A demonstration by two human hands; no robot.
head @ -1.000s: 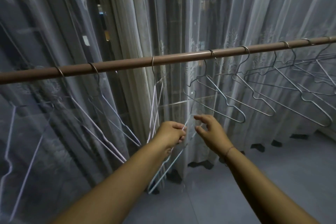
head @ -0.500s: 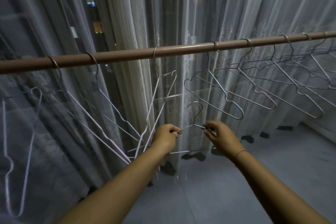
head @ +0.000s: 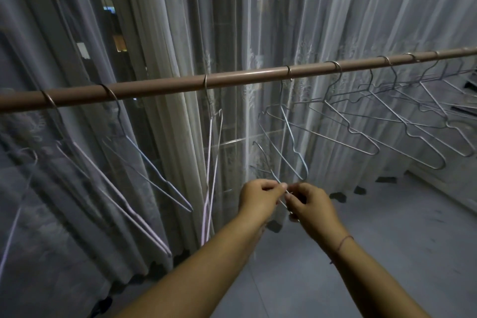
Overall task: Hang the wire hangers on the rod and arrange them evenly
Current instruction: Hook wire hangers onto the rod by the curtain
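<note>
A brown rod (head: 247, 79) runs across the view, rising to the right. Several wire hangers hang on it: white ones at the left (head: 124, 199), one edge-on near the middle (head: 213, 162), grey ones to the right (head: 361, 137). Below the rod, both hands meet on a loose grey wire hanger (head: 268, 165) whose hook points up and left. My left hand (head: 258, 196) pinches its wire from the left. My right hand (head: 309, 204) pinches it from the right. The loose hanger's lower part is hidden behind the hands.
Sheer lace curtains (head: 296, 20) hang close behind the rod, with thicker pale drapes (head: 165, 46) at centre left. A dark window gap (head: 113, 28) shows city lights. Grey floor (head: 387, 240) lies below at the right.
Both hands have come closer together on the loose hanger, which now stands more upright with its hook higher. The view has shifted so the rod sits lower in the frame.
</note>
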